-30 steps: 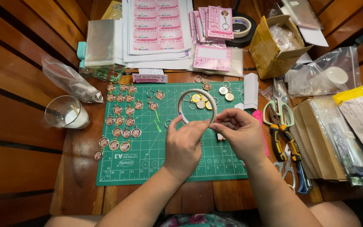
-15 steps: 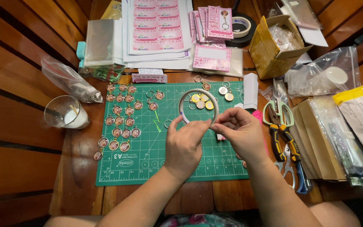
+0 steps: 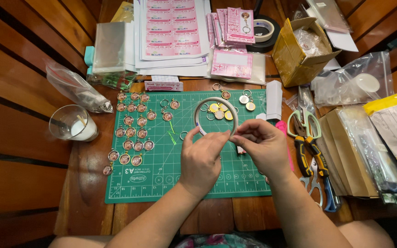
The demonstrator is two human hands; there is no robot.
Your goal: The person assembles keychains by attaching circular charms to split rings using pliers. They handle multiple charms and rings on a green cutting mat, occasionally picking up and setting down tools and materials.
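A roll of narrow tape (image 3: 216, 116) is held upright over the green cutting mat (image 3: 161, 174), its open ring facing the camera. The left hand (image 3: 201, 160) is pinched closed on the roll's lower left rim; the right hand (image 3: 262, 147) is clamped on its lower right edge, fingertips (image 3: 238, 138) meeting where the tape end seems to lie. Both hands sit just below the roll, equally near. Round keychain charms (image 3: 132, 133) lie in rows to the left.

At the far middle lies a white sheet of pink rectangular labels (image 3: 173, 27), with pink printed backing cards (image 3: 231, 23) to its right. An open yellow-brown cardboard box (image 3: 299, 53) stands far right. Clear plastic zip bags lie far left (image 3: 72, 87) and right (image 3: 352, 85); a yellow-and-white mailer package (image 3: 394, 121) sits at the right edge.
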